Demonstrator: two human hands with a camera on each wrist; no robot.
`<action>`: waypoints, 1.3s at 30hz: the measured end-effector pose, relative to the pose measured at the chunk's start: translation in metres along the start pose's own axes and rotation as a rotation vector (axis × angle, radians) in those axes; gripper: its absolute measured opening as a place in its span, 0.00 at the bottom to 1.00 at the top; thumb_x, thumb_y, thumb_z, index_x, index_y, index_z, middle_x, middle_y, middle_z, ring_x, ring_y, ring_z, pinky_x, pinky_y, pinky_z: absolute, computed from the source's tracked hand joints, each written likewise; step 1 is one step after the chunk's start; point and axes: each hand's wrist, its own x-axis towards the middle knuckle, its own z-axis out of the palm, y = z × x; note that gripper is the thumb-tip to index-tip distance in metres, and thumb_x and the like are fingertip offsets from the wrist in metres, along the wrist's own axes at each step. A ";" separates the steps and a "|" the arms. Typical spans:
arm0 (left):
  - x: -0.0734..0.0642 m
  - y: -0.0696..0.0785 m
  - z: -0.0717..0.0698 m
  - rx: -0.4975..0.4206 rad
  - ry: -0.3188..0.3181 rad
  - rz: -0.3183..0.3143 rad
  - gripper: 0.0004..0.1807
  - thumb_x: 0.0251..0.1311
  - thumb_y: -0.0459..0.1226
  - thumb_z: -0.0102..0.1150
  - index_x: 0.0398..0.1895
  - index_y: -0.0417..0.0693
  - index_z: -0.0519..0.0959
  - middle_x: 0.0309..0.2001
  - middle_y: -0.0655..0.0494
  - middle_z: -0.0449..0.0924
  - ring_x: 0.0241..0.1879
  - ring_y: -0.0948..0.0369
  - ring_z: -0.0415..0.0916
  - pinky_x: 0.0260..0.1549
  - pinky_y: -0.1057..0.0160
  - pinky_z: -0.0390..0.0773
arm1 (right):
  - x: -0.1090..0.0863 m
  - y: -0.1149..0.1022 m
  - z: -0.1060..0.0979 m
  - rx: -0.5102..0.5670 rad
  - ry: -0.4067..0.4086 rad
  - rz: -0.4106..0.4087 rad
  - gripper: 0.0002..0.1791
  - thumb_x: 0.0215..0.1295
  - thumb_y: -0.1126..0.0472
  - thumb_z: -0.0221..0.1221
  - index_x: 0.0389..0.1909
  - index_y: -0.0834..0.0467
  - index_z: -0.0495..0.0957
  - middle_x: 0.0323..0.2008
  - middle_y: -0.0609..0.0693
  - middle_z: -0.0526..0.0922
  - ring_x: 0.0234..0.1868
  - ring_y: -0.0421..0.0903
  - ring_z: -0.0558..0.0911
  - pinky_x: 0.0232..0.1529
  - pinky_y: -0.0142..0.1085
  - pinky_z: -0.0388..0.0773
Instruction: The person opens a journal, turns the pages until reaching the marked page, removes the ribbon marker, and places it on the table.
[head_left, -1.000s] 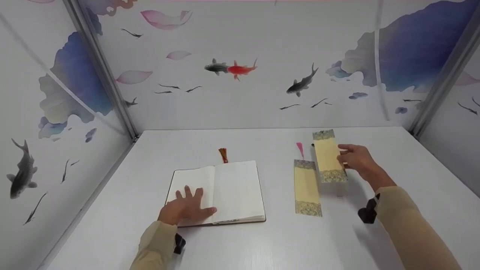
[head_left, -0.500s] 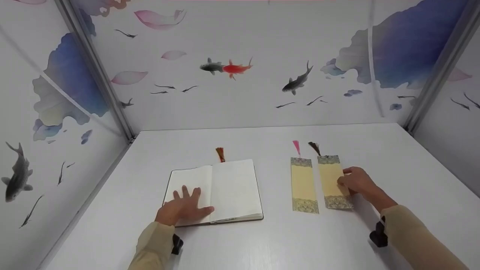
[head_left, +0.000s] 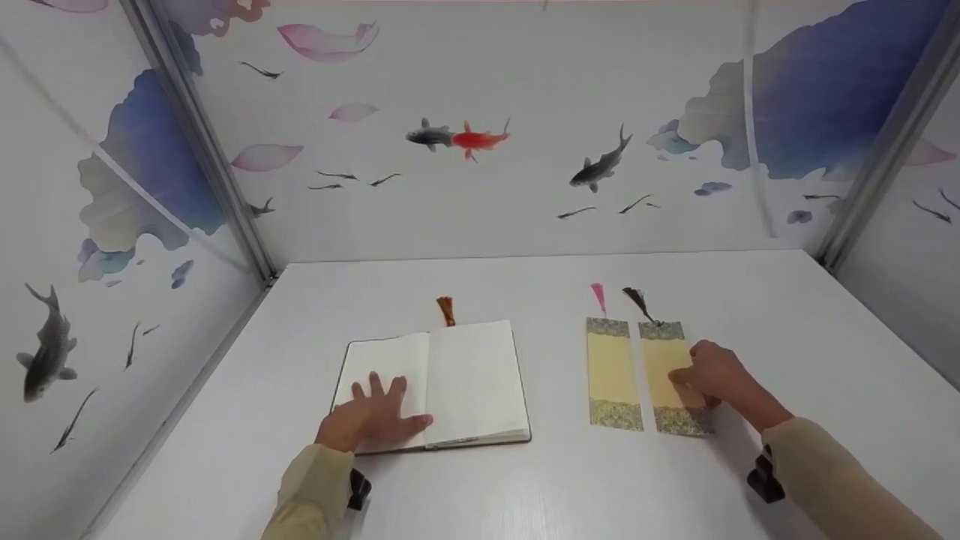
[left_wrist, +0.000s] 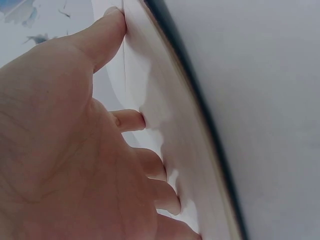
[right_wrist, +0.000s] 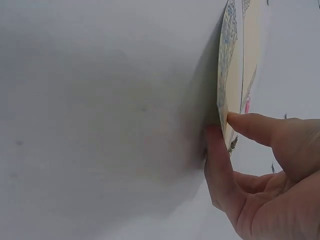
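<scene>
An open notebook (head_left: 472, 375) with blank pages lies on the white table, an orange-brown tassel (head_left: 446, 309) sticking out past its top edge. Spread fingers of my left hand (head_left: 379, 409) press flat on its left page; the left wrist view shows the fingertips on the paper. At the right, my right hand (head_left: 716, 379) pinches the right edge of a cream bookmark (head_left: 664, 360) between thumb and finger. In the right wrist view that edge of the bookmark (right_wrist: 224, 85) is tipped up from the table. A dark tassel (head_left: 637, 301) trails from its top.
Left of the held bookmark lies a second cream bookmark (head_left: 611, 371) with patterned ends and a pink tassel (head_left: 598, 298), a narrow gap between the two. Panels printed with fish (head_left: 480, 140) and petals wall the table in at the back and sides.
My right hand has brought the dark-tasselled bookmark down and toward me, from above and behind to beside the pink-tasselled one. The left hand has stayed on the notebook page.
</scene>
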 end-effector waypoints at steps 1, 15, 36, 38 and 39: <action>0.000 -0.001 0.000 -0.004 -0.002 0.001 0.50 0.66 0.64 0.50 0.80 0.44 0.48 0.78 0.25 0.33 0.75 0.25 0.31 0.63 0.18 0.44 | -0.001 -0.001 0.001 0.006 0.001 0.000 0.31 0.67 0.59 0.59 0.55 0.82 0.62 0.42 0.75 0.75 0.25 0.50 0.78 0.21 0.37 0.79; -0.002 -0.004 0.000 0.009 0.003 -0.014 0.50 0.66 0.64 0.50 0.80 0.45 0.47 0.78 0.26 0.33 0.76 0.25 0.31 0.64 0.19 0.45 | -0.011 -0.041 0.012 -0.190 0.137 -0.142 0.28 0.64 0.58 0.63 0.55 0.76 0.70 0.49 0.76 0.72 0.36 0.59 0.78 0.30 0.47 0.76; 0.000 -0.002 0.006 0.004 0.046 0.007 0.50 0.66 0.65 0.48 0.80 0.46 0.49 0.78 0.26 0.34 0.76 0.26 0.32 0.65 0.20 0.44 | -0.036 -0.161 0.078 -0.183 0.149 -0.648 0.30 0.64 0.59 0.68 0.64 0.63 0.73 0.61 0.61 0.76 0.63 0.60 0.76 0.64 0.57 0.72; 0.000 -0.002 0.006 0.004 0.051 0.005 0.50 0.66 0.66 0.49 0.80 0.46 0.49 0.79 0.27 0.34 0.76 0.26 0.33 0.65 0.20 0.44 | -0.037 -0.167 0.082 -0.183 0.129 -0.631 0.30 0.64 0.58 0.67 0.65 0.63 0.72 0.62 0.60 0.76 0.64 0.59 0.75 0.65 0.58 0.71; 0.000 -0.002 0.006 0.005 0.053 0.002 0.50 0.65 0.66 0.49 0.80 0.47 0.49 0.79 0.27 0.34 0.76 0.27 0.33 0.65 0.20 0.45 | -0.038 -0.170 0.085 -0.184 0.121 -0.624 0.30 0.64 0.58 0.67 0.65 0.62 0.72 0.62 0.60 0.76 0.64 0.59 0.75 0.66 0.58 0.71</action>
